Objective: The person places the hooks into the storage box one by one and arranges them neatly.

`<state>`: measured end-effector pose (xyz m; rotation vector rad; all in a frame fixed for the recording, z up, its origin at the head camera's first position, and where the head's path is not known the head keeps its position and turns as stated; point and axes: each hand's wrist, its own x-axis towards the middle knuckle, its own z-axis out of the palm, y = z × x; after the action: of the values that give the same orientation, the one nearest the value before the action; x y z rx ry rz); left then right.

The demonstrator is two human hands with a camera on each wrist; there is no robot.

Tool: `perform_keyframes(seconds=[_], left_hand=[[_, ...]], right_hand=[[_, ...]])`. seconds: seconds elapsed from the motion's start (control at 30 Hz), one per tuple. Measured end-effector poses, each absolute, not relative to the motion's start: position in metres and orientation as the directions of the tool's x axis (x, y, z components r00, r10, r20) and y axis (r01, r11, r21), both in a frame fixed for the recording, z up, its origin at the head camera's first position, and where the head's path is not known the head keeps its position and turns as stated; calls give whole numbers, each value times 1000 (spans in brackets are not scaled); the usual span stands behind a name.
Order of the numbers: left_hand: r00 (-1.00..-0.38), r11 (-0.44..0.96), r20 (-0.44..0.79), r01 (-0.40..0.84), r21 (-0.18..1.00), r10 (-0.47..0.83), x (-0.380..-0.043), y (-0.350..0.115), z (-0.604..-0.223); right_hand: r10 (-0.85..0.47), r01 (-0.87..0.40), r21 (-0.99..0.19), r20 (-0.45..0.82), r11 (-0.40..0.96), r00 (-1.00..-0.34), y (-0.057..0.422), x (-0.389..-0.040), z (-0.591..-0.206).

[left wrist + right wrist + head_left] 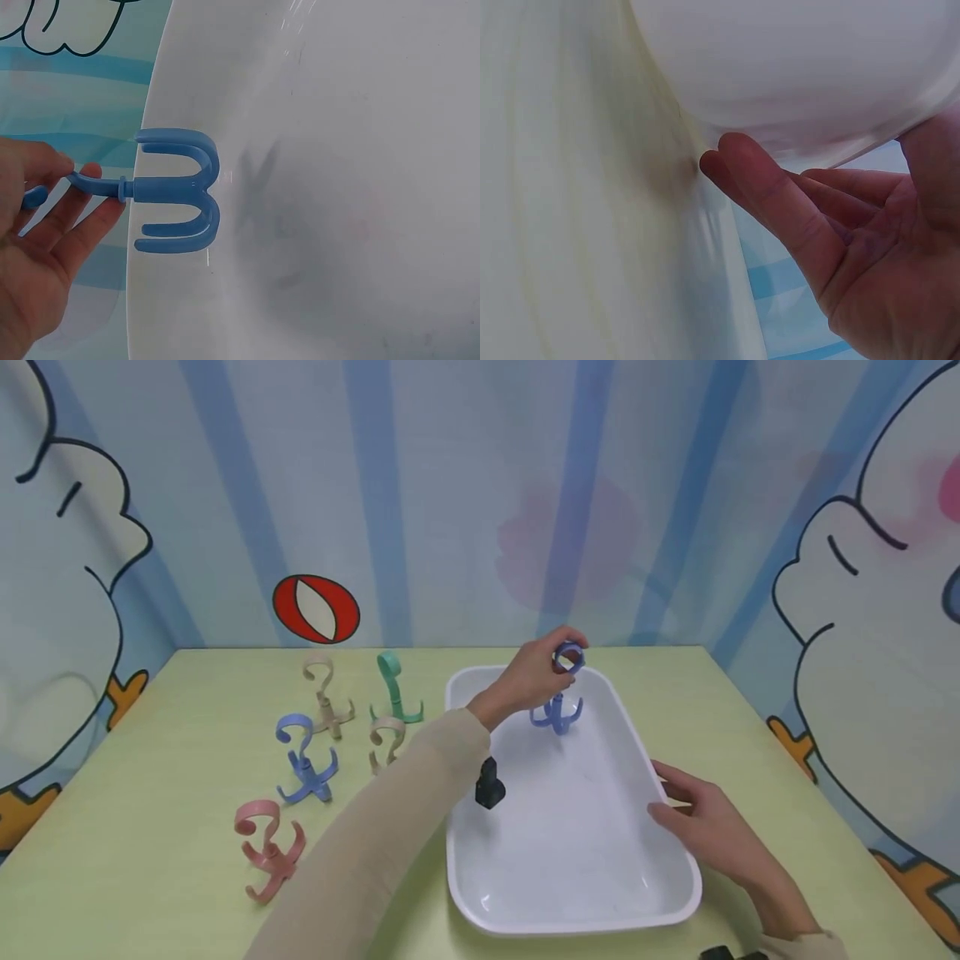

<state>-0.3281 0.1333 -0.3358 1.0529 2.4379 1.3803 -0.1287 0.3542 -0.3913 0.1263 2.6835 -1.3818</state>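
Note:
My left hand [536, 670] pinches a blue multi-prong hook [557, 714] by its curled top, over the far end of a white tray [570, 827]. Its prongs hang downward in the head view; the left wrist view shows the thumb and fingertips on the stem of this same hook [169, 190] against the tray's wall. On the tray's right side, my right hand [708, 827] holds the rim, thumb over the edge. From the right wrist view, its fingers [780, 199] lie under the outside of the tray [802, 67].
Left of the tray stand a pink hook [273, 860], another blue hook [307, 772], a green hook [396, 689], a beige hook [326, 710] and a second beige one [386, 735], partly behind my left sleeve. A patterned wall [465, 510] rises behind the yellow-green table [150, 860].

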Motion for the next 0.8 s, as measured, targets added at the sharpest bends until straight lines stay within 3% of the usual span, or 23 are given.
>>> perform_keyframes(seconds=[0.8], left_hand=[[-757,354,184,487,798,627,-341,151,-350]], right_hand=[[-6,87,-824,-109,559,-994,358,-126,-393]])
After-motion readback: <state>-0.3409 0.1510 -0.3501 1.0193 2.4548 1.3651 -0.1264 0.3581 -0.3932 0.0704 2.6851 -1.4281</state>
